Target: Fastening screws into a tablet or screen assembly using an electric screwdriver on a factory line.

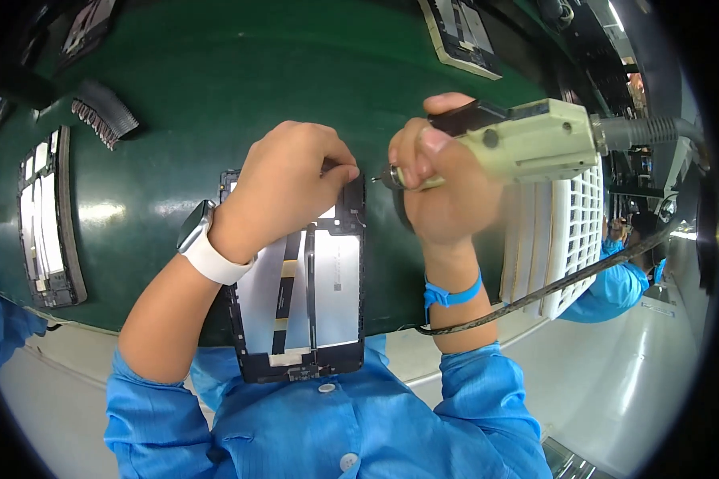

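I can read no words or numbers anywhere. On the open tablet (311, 279) at six o'clock from my left hand (290, 177), the silver panel (338, 315) bears a small dark square mark (338, 287), with faint print (338, 262) just off it toward twelve o'clock; both are too tiny and blurred for me to make out.

Driver (539, 144): smooth plast.; tablet panel (339, 307): shiny met.; sleeve (479, 391): cloth.
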`<state>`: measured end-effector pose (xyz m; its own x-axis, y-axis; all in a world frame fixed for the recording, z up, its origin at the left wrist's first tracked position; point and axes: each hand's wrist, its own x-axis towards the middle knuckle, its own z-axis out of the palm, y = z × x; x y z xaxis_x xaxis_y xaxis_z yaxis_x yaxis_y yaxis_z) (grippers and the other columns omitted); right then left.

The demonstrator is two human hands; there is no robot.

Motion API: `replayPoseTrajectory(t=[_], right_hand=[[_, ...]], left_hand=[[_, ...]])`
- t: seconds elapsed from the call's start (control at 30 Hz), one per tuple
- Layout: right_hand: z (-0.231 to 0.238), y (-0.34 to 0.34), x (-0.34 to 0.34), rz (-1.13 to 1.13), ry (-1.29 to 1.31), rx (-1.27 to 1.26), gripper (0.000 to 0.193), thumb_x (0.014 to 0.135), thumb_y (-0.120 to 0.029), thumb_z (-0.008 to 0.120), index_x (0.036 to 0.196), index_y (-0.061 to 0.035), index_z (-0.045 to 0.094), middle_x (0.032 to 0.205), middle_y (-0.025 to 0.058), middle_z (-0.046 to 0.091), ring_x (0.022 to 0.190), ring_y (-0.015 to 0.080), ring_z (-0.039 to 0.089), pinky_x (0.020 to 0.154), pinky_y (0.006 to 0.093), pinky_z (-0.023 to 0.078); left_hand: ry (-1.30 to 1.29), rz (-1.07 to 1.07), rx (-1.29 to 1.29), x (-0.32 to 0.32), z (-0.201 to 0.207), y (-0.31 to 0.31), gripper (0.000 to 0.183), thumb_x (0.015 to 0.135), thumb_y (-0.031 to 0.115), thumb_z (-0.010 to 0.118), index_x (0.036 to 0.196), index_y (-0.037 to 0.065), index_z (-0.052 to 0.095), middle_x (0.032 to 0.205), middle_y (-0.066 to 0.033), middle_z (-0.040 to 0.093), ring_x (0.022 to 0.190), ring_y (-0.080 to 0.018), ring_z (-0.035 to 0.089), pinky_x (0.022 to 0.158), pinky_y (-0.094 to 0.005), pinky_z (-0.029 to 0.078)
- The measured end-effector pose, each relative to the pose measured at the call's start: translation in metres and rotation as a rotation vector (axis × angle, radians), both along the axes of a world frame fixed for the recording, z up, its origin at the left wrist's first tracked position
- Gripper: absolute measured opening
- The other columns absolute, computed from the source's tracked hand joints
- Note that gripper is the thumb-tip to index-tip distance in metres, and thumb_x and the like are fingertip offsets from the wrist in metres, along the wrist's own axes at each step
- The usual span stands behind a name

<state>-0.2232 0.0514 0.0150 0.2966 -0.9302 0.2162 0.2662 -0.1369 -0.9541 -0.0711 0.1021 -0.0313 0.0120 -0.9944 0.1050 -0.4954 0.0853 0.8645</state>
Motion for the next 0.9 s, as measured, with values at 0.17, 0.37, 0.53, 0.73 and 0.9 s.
replayPoseTrajectory(t=[0.17, 0.37, 0.53, 0.73, 0.9], right_hand=[[-0.013, 0.0, 0.0, 0.122, -0.143, 0.048, 0.023, 0.08, 0.009, 0.055, 0.103, 0.0051, 0.058, 0.069, 0.0074, 0.056, 0.052, 0.0126, 0.049, 0.048, 0.0268, 0.04], [-0.02, -0.004, -0.001, 0.161, -0.175, 0.014, 0.024, 0.08, 0.009, 0.054, 0.103, 0.0041, 0.058, 0.072, 0.0084, 0.058, 0.053, 0.0128, 0.05, 0.048, 0.0264, 0.041], [-0.017, 0.001, 0.001, 0.124, 0.008, 0.028, 0.023, 0.077, 0.01, 0.06, 0.098, 0.0008, 0.061, 0.079, 0.0061, 0.06, 0.058, 0.0097, 0.053, 0.049, 0.0235, 0.042], [-0.021, -0.001, -0.003, 0.07, 0.053, -0.043, 0.026, 0.075, 0.01, 0.067, 0.098, -0.0005, 0.062, 0.085, 0.0051, 0.061, 0.062, 0.0081, 0.055, 0.051, 0.022, 0.044], [-0.008, -0.007, -0.015, 0.075, -0.182, 0.016, 0.03, 0.078, 0.005, 0.066, 0.108, 0.0041, 0.062, 0.074, 0.0088, 0.06, 0.056, 0.0122, 0.054, 0.049, 0.0244, 0.043]], left_hand=[[-0.026, 0.014, -0.041, -0.001, -0.002, 0.002, 0.007, 0.078, 0.003, 0.07, 0.082, -0.003, 0.071, 0.078, -0.016, 0.066, 0.071, -0.0326, 0.063, 0.065, -0.0386, 0.049], [-0.031, 0.023, -0.037, -0.001, -0.001, 0.001, 0.006, 0.078, 0.003, 0.069, 0.08, -0.003, 0.07, 0.077, -0.0155, 0.066, 0.072, -0.0333, 0.063, 0.065, -0.0397, 0.049], [-0.021, 0.029, -0.044, -0.001, -0.004, 0.002, 0.006, 0.078, 0.003, 0.07, 0.079, -0.003, 0.069, 0.077, -0.0162, 0.065, 0.072, -0.0344, 0.063, 0.064, -0.0404, 0.048], [-0.083, 0.007, -0.016, -0.005, 0.002, -0.001, 0.008, 0.077, 0.008, 0.07, 0.08, 0.001, 0.074, 0.08, -0.0139, 0.068, 0.079, -0.0354, 0.065, 0.071, -0.0434, 0.052], [0.011, -0.007, -0.026, 0.004, -0.004, 0.004, 0.007, 0.08, 0.0, 0.069, 0.085, -0.004, 0.071, 0.074, -0.0141, 0.062, 0.067, -0.027, 0.061, 0.062, -0.0344, 0.047]])
